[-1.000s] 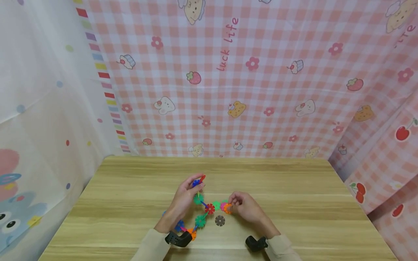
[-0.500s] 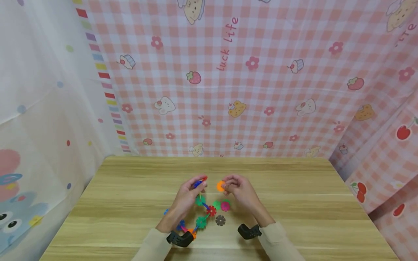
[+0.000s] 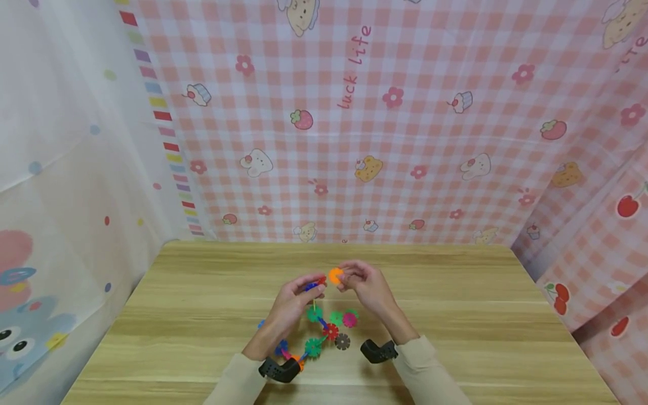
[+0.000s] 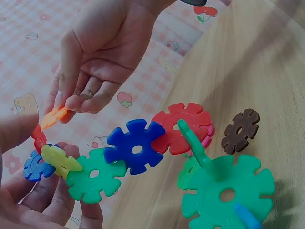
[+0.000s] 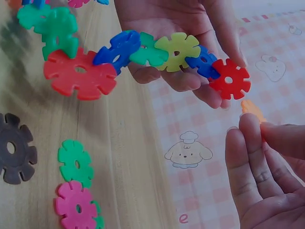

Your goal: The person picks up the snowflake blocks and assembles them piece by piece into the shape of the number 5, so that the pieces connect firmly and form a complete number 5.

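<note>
My left hand (image 3: 291, 306) holds the upper end of a chain of slotted plastic snowflake discs, its thumb by the red end disc (image 5: 237, 88). Below that red disc come a small blue disc (image 5: 208, 61), a yellow disc (image 5: 186, 44), then green and blue ones. The chain hangs down past a larger red disc (image 5: 81, 88) and runs along the table under my left wrist, which hides part of it. Between thumb and fingers, my right hand (image 3: 372, 289) pinches an orange disc (image 3: 335, 275) right beside the red end disc. Whether the two touch, I cannot tell.
Loose discs lie on the wooden table (image 3: 455, 315) by the chain: a brown one (image 3: 342, 336), a pink one (image 3: 350, 320) and green ones (image 5: 75, 155) partly under the pink. Patterned cloth (image 3: 385, 129) hangs behind the table and at both sides.
My right hand has picked the orange disc off the loose discs and carried it up and left to the chain's red end. My left hand has shifted slightly right with the chain.
</note>
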Demonstrator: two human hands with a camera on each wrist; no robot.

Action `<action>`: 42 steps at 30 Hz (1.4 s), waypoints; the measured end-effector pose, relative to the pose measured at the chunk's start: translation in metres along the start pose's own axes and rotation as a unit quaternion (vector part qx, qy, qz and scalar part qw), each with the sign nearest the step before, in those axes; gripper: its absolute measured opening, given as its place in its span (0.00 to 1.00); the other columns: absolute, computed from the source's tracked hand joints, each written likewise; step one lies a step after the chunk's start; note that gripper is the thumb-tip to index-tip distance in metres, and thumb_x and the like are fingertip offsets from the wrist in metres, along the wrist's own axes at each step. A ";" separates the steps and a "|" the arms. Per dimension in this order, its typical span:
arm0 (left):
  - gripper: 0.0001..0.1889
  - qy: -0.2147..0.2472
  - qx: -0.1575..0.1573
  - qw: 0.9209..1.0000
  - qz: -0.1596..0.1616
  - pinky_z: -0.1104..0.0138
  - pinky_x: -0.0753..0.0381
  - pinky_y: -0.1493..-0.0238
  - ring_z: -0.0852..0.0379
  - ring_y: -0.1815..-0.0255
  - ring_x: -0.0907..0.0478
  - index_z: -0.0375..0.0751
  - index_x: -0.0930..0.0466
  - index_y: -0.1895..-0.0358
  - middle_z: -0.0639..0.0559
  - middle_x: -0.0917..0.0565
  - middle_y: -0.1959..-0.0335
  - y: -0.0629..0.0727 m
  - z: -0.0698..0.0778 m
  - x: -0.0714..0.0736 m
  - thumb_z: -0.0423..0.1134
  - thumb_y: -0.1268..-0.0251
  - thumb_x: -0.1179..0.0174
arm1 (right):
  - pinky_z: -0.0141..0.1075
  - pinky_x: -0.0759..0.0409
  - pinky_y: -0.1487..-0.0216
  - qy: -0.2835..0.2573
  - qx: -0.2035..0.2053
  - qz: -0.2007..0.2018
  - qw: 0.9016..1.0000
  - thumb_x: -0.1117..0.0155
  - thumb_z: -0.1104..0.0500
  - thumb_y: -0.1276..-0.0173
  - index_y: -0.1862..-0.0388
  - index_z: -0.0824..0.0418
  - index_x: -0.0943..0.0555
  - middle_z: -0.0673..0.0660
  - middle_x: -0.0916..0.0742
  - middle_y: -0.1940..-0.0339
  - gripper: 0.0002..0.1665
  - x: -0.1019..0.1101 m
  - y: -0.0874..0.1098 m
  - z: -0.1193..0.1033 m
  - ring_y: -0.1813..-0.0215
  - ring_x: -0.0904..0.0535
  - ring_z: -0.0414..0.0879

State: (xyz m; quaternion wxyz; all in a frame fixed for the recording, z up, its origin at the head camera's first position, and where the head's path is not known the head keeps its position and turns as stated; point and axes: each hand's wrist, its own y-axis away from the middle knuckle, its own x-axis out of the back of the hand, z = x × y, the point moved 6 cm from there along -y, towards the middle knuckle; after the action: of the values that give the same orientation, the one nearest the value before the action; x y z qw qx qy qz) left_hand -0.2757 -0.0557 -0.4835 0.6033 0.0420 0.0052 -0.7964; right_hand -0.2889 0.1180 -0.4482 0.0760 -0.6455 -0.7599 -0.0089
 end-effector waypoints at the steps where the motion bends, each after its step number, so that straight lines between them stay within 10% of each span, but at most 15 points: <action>1: 0.25 0.001 0.000 1.000 -0.002 0.47 0.28 0.35 0.37 0.42 0.25 0.36 0.26 0.35 0.35 0.23 0.38 0.000 0.000 0.000 0.45 0.30 0.38 | 0.47 0.15 0.54 0.003 0.002 0.003 1.000 0.39 0.69 0.30 0.45 0.69 0.21 0.64 0.13 0.60 0.15 0.000 0.000 -0.001 0.61 0.15 0.60; 20: 0.23 -0.015 -0.011 1.000 -0.021 0.55 0.25 0.36 0.38 0.37 0.25 0.35 0.24 0.37 0.37 0.21 0.39 -0.001 0.004 -0.006 0.41 0.31 0.37 | 0.33 0.20 0.65 0.062 0.030 0.017 0.998 0.40 0.65 0.27 0.50 0.58 0.14 0.56 0.11 0.59 0.12 0.002 -0.001 -0.012 0.61 0.17 0.58; 34: 0.23 -0.030 -0.020 0.999 -0.011 0.63 0.21 0.41 0.45 0.41 0.21 0.34 0.23 0.38 0.40 0.18 0.43 0.000 0.004 -0.006 0.42 0.32 0.36 | 0.31 0.20 0.62 0.085 0.058 -0.005 0.995 0.42 0.70 0.27 0.50 0.68 0.15 0.65 0.12 0.56 0.12 -0.009 0.014 -0.040 0.59 0.18 0.62; 42: 0.21 -0.023 -0.025 0.999 -0.002 0.62 0.20 0.42 0.39 0.43 0.20 0.33 0.23 0.39 0.40 0.16 0.45 0.002 0.003 -0.005 0.39 0.32 0.36 | 0.31 0.22 0.65 0.070 0.058 -0.002 0.996 0.39 0.65 0.28 0.47 0.62 0.15 0.60 0.11 0.57 0.13 -0.004 0.005 -0.010 0.61 0.17 0.50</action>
State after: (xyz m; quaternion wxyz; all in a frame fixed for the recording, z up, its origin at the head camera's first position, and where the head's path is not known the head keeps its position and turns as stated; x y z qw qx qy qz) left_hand -0.2729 -0.0512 -0.4802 0.6028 0.0087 0.0111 -0.7978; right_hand -0.2822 0.1136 -0.4397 0.1661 -0.6361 -0.7534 -0.0106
